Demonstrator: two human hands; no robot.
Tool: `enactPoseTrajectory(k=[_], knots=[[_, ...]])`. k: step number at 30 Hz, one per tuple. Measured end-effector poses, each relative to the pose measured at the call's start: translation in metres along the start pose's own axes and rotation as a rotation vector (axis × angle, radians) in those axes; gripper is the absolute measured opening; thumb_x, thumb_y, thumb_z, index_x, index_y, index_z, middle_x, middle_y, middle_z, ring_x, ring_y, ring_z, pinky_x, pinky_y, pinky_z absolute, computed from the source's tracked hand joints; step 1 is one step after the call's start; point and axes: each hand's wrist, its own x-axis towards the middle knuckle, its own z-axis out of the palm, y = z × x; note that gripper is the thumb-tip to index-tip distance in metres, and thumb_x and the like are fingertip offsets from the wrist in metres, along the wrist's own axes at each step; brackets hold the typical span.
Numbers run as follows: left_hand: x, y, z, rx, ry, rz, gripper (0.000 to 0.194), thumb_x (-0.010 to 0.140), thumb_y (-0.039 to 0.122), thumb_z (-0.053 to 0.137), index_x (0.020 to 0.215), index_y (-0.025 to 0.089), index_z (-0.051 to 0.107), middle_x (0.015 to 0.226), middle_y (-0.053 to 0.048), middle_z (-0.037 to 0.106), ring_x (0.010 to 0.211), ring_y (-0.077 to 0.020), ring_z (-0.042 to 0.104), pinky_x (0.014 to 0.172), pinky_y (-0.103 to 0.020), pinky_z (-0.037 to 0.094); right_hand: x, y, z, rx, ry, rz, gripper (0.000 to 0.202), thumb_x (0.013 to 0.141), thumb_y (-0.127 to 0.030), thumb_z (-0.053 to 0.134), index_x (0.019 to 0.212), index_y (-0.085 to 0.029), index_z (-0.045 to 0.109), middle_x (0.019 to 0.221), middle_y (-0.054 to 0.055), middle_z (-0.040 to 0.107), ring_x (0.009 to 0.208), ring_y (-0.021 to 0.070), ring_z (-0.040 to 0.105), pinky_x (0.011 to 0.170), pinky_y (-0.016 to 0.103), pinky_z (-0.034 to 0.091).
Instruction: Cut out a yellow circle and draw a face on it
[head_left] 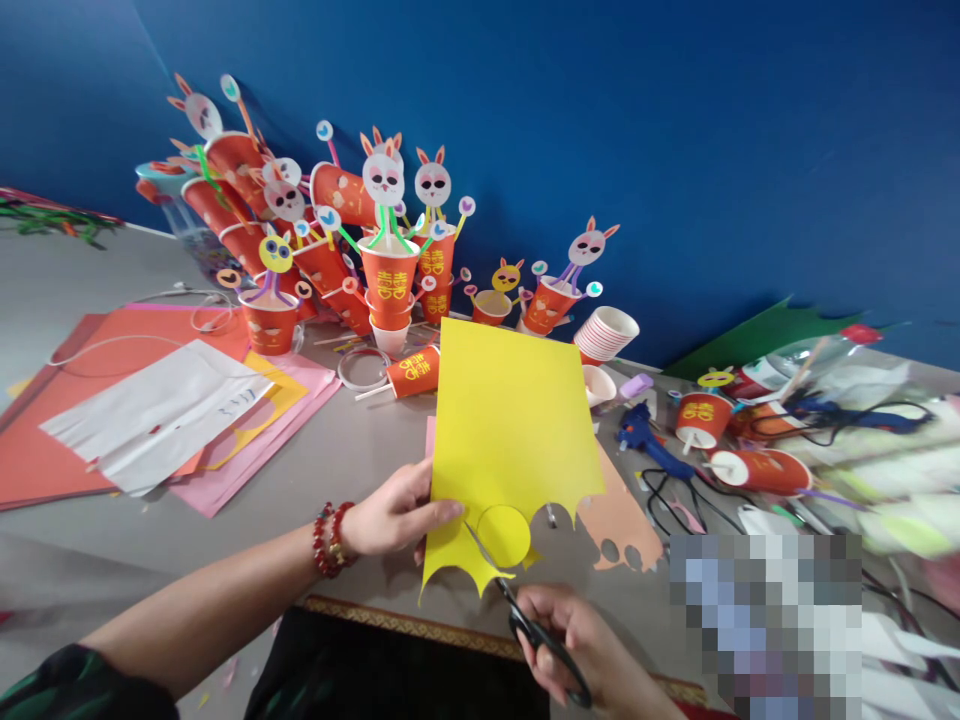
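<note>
My left hand [397, 515] pinches the lower left edge of a yellow paper sheet [514, 420], thumb on top, and holds it up above the table. Scalloped cut-outs run along the sheet's bottom edge. In my right hand [574, 640] is a pair of black-handled scissors [536, 635], fingers through the loops. Their blades lie at the left side of a yellow paper circle [506, 535], which is partly cut out near the sheet's lower edge. Whether the circle still joins the sheet along its top is hard to make out.
Red paper cups with rabbit faces [390, 270] stand along the blue wall. Coloured sheets [82, 420] and a white paper bag [161, 410] lie left. To the right are peach paper [619, 515], a blue glue gun [649, 440], cables and more cups [765, 470].
</note>
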Motion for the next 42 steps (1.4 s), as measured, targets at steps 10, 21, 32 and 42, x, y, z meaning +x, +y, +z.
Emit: enactPoseTrajectory(k=[10,21,32,42], knots=[[0.000,0.000,0.001,0.003,0.014,-0.015,0.030,0.098,0.039,0.061,0.113,0.013,0.057,0.072,-0.004,0.069,0.041,-0.0073,0.056,0.038,-0.014,0.047,0.001,-0.003,0.004,-0.012,0.075,0.047,0.039,0.059,-0.041,0.080,0.060,-0.020,0.046,0.044,-0.011,0.046,0.032,0.0015,0.033,0.034,0.016,0.025],[0.001,0.000,0.000,-0.018,0.026,-0.021,0.033,0.098,0.040,0.062,0.116,0.013,0.059,0.074,-0.005,0.070,0.042,-0.0086,0.059,0.039,-0.015,0.048,0.002,0.000,0.005,-0.058,0.125,0.040,0.035,0.061,-0.038,0.073,0.057,-0.022,0.043,0.039,-0.012,0.041,0.030,0.0018,0.028,0.033,0.016,0.022],[-0.001,-0.006,0.001,-0.064,0.023,-0.003,0.036,0.097,0.040,0.063,0.121,0.017,0.049,0.083,-0.007,0.071,0.047,-0.0099,0.063,0.044,-0.017,0.052,0.006,0.014,0.001,-0.031,0.027,-0.143,0.069,0.055,-0.081,0.076,0.064,-0.018,0.051,0.041,-0.007,0.047,0.032,0.0043,0.035,0.038,0.019,0.024],[-0.001,-0.010,0.007,-0.094,-0.041,0.102,0.027,0.100,0.027,0.059,0.124,0.020,0.048,0.091,-0.007,0.072,0.055,-0.0114,0.069,0.051,-0.018,0.057,0.005,0.011,0.013,0.006,-0.027,-0.225,0.072,0.063,-0.087,0.066,0.071,-0.017,0.051,0.045,-0.007,0.046,0.035,0.0029,0.032,0.040,0.019,0.018]])
